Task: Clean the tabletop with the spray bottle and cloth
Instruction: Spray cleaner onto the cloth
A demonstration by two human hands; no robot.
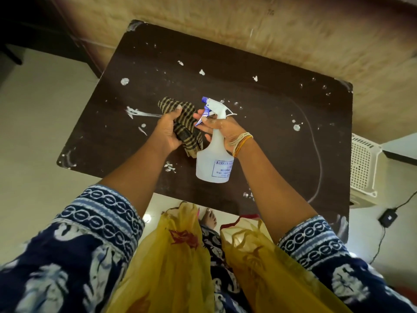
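Right hand (222, 129) grip wraps spray bottle (214, 163) neck; looks light, slick plastic. Left hand (168, 129) grip bunches soft cloth (185, 123) above spattered counter (259, 105).

Label print on the spray bottle (214, 159) too small and blurred to read past the first word. Bottle neck hidden inside the right hand (222, 129). Middle of the cloth (182, 125) covered by the left hand (168, 129). Near table (282, 154) edge partly behind arms and yellow scarf (171, 256). White basket (363, 166), perhaps a crate, cut by the right edge.
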